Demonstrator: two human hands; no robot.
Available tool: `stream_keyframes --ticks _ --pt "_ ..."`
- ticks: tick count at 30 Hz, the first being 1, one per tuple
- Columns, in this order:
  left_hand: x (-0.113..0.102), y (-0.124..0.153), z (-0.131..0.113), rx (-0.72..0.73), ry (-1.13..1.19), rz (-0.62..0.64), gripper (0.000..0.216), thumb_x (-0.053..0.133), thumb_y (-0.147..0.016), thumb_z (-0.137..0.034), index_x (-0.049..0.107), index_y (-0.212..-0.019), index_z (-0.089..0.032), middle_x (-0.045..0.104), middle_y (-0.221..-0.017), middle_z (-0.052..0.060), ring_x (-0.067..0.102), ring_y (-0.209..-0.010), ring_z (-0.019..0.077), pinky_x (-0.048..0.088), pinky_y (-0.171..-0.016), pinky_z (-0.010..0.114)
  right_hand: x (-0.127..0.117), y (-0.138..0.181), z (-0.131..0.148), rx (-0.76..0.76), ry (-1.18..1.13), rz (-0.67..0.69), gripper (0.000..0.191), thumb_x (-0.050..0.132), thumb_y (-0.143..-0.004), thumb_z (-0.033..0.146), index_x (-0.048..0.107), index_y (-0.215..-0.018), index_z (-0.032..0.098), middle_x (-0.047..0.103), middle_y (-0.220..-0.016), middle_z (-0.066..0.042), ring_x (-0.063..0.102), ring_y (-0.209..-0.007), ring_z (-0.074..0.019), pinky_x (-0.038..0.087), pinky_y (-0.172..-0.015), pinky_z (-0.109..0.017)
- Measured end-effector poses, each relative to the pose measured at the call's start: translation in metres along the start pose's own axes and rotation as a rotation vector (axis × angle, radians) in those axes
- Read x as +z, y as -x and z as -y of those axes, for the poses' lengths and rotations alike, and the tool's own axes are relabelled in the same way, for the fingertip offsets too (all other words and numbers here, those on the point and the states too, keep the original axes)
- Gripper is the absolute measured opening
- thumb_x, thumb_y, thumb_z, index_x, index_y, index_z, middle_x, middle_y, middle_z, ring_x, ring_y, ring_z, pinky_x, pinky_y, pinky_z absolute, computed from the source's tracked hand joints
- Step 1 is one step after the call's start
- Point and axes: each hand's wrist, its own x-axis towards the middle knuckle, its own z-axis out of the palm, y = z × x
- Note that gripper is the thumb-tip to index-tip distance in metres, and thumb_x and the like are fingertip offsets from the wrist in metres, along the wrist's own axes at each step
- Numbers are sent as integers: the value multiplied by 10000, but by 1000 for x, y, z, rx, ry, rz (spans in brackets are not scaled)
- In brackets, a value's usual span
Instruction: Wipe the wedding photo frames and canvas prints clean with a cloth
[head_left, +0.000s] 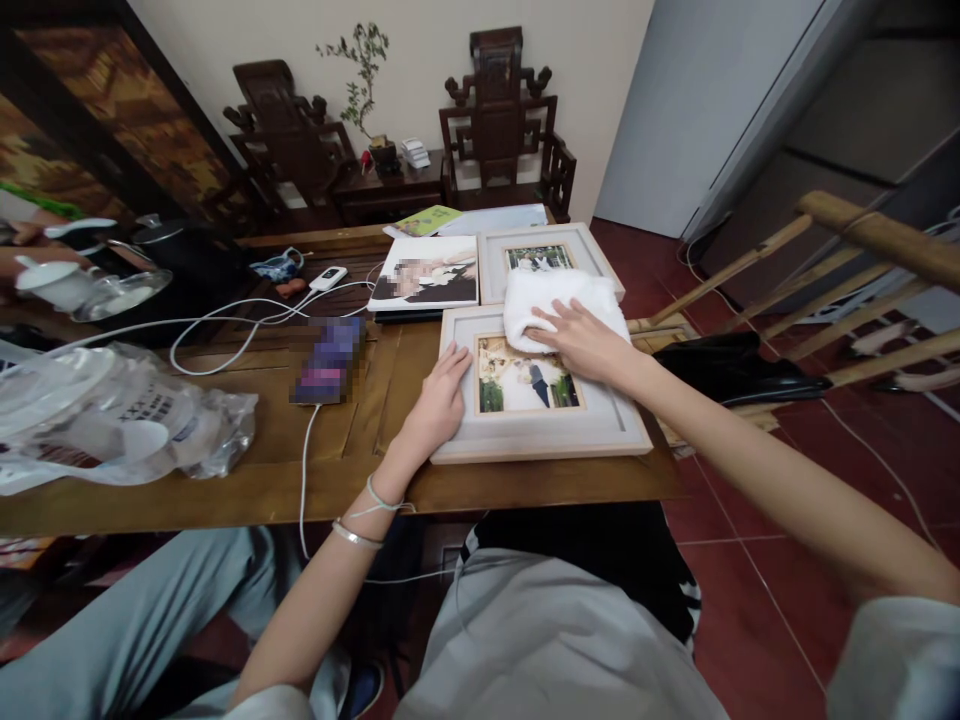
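Note:
A pale wooden picture frame [540,435] with a photo inside lies flat on the wooden table [337,470] in front of me. My left hand [439,400] rests flat on the frame's left border, fingers stretched out. My right hand [581,340] lies palm down on a folded white cloth [562,295], pressing it onto the top of the frame's glass. A second similar frame [540,255] lies just behind, and a photo album or print [427,275] lies to its left.
A phone [330,360] on a white charging cable lies left of the frames. Crumpled clear plastic bags [112,420] sit at the far left, tea ware [67,285] behind them. A bamboo chair [825,290] stands at right, dark carved chairs [499,120] by the far wall.

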Motion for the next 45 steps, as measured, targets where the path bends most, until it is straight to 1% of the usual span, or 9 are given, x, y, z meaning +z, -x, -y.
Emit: stream_keyframes --ticks 4,9,13,17,23,28,33,41,45 --pt "1 0 0 7 3 -14 612 438 -859 -30 574 -1447 -136 568 -1537 140 406 -1531 294 300 -1285 565 -18 25 29 -66 -19 74 642 469 -849 -27 584 -1450 168 555 -1515 -218 575 -1304 -392 443 -1055 -563" --pt "1 -1 -3 -2 -1 -21 621 430 -848 -21 584 -1437 -137 571 -1537 127 409 -1530 293 306 -1293 537 -75 75 69 -174 -214 194 728 493 -775 -51 577 -1465 167 637 -1425 -195 667 -1187 -337 545 -963 -463" --pt "1 -1 -4 -20 2 -22 622 439 -834 -18 598 -1424 -137 581 -1527 124 418 -1524 300 301 -1297 531 -105 98 95 -208 -344 179 774 494 -727 -40 581 -1465 175 622 -1456 -174 674 -1193 -339 573 -957 -460" --pt "-1 -1 -3 0 -3 -11 625 439 -838 -17 589 -1430 -150 576 -1535 112 407 -1531 291 312 -1294 527 -85 90 96 -146 -305 118 757 489 -737 -37 579 -1465 155 588 -1491 -192 613 -1289 -371 534 -1030 -515" --pt "-2 0 -2 25 -22 3 603 412 -865 -13 569 -1440 -96 567 -1534 161 391 -1537 297 310 -1290 538 -25 33 33 11 -190 -1 754 472 -765 -56 552 -1481 167 506 -1577 -172 494 -1411 -369 445 -1110 -557" --pt "0 1 0 31 -30 -9 598 405 -879 -32 568 -1447 -127 570 -1535 141 398 -1535 289 318 -1287 534 -8 -3 6 83 -140 35 731 462 -811 -30 507 -1526 117 423 -1632 -205 384 -1471 -434 356 -1142 -620" --pt "1 0 -1 20 -13 -12 612 416 -868 -37 571 -1453 -125 570 -1533 144 403 -1533 298 317 -1289 531 -31 23 39 -1 -166 179 720 456 -823 -35 547 -1508 169 476 -1596 -202 468 -1405 -432 378 -1102 -625" --pt "3 0 -12 -79 -18 -6 633 399 -865 -45 553 -1474 -121 522 -1573 162 382 -1543 311 320 -1269 579 -126 92 91 -184 -487 347 758 467 -743 -71 632 -1413 243 688 -1350 -138 676 -1184 -314 546 -957 -435" --pt "4 0 -16 -90 -51 21 585 380 -918 -83 536 -1480 -121 497 -1593 166 335 -1567 302 322 -1259 592 -112 81 106 -183 -474 291 771 491 -758 -54 593 -1469 226 540 -1552 -163 527 -1397 -378 484 -1084 -544"
